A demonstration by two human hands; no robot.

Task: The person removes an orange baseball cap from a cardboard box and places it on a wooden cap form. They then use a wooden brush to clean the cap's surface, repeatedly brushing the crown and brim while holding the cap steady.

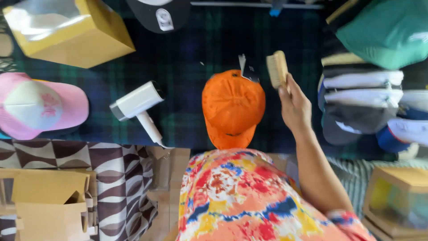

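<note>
Orange cap (pixel 232 107) on plaid cloth (pixel 187 58); right hand (pixel 294 105) closed round a wooden brush (pixel 277 69) just beside it. Left hand unseen. Seemingly brushing: next calls for bristles lowered onto crown.

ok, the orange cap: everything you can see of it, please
The orange cap is a plain fabric baseball cap with a stitched, panelled crown. It lies crown up on the dark plaid cloth, its brim pointing toward the person. A dark tag sticks out at its far edge. No hand touches it: the right hand holds a wooden brush just beside it.
</note>
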